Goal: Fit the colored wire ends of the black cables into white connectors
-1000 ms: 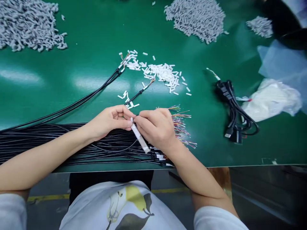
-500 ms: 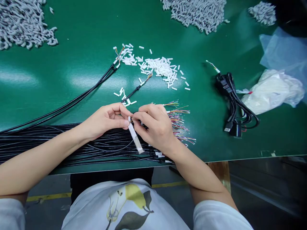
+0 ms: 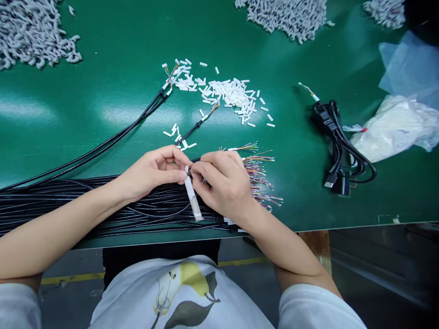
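Over the cable bundle, my left hand (image 3: 163,171) pinches between thumb and fingers the upper end of a narrow white strip (image 3: 191,194), which hangs down with a tan lower end. My right hand (image 3: 222,180) meets it fingertip to fingertip, closed in a pinch. Whatever is between the right fingertips is too small and covered to name. Beneath both hands lie many black cables (image 3: 103,205), their thin coloured wire ends (image 3: 262,176) fanned out past my right hand.
White small sleeves (image 3: 235,93) lie scattered beyond my hands. Two black cables with connectors (image 3: 137,119) and a shorter cable end (image 3: 195,128) point toward them. Grey piles (image 3: 30,34) (image 3: 288,16) sit farther back. A coiled USB cable (image 3: 338,141) and a white plastic bag (image 3: 394,128) rest at right.
The view has shifted slightly. The lower end of the white strip has swung a little to the left. Both hands keep the same pinching pose.
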The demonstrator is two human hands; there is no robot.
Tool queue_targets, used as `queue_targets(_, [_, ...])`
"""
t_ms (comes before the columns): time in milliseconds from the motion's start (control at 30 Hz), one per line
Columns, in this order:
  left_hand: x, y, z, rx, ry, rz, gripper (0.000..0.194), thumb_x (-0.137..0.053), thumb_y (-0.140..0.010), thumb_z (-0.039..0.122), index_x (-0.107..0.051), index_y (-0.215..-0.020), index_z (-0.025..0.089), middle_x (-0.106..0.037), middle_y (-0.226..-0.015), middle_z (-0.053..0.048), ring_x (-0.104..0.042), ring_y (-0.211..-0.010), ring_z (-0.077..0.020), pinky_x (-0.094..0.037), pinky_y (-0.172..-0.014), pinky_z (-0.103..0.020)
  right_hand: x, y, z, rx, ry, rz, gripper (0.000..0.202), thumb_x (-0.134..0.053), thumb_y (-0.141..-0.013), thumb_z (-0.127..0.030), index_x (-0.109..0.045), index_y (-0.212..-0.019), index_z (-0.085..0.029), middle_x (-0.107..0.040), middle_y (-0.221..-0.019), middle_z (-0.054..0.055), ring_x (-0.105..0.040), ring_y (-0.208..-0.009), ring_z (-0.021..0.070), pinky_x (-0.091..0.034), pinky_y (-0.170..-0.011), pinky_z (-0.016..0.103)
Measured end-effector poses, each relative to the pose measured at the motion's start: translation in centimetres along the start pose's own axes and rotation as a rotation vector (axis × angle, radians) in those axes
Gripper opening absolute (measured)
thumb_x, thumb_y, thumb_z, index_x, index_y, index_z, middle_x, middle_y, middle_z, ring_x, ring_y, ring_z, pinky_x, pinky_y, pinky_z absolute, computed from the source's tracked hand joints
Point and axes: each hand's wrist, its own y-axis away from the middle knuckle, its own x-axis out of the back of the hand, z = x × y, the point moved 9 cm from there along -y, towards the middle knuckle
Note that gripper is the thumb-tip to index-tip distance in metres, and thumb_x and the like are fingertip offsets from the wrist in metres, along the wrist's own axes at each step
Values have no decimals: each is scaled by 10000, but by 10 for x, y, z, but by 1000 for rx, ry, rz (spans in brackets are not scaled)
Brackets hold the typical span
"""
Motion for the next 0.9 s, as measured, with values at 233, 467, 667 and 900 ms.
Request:
queue_targets(233, [-7, 0, -1, 3, -38, -63, 142, -781, -815, 135, -679, -905, 174, -682, -786, 27, -634, -739, -74, -508, -701, -182, 0, 0, 1, -23, -14, 33, 150, -569, -937, -113, -622, -816, -185, -669, -784, 18, -584, -720, 148, -400, -695, 326])
queue_targets(467, [-12, 2, 1, 2, -123, -101, 135, -719, -858, 108, -623, -928, 173, -659, -808, 35, -607, -734, -69, -500, -675, -176, -4, 4, 3, -40, -23, 19, 137, -555, -952, -137, -598, -839, -201, -642, -802, 11, -556, -729, 150, -377, -698, 314])
queue_targets(667, [-9, 2, 1, -16, -17, -79, 121, -742, -844, 125, -652, -912, 170, -698, -819, 13, -658, -762, -84, -538, -703, -195, -2, 2, 4, -66, -93, 10, 134, -573, -936, -126, -604, -831, -203, -644, -803, 9, -566, -730, 152, -384, -700, 310])
queue_targets(900, [-10, 0, 2, -12, -33, -95, 152, -782, -797, 104, -672, -875, 172, -716, -728, 21, -668, -673, -83, -557, -663, -193, 2, -1, 6, -88, -120, 9, 162, -571, -939, -141, -624, -796, -195, -660, -792, 15, -577, -716, 150, -384, -685, 319])
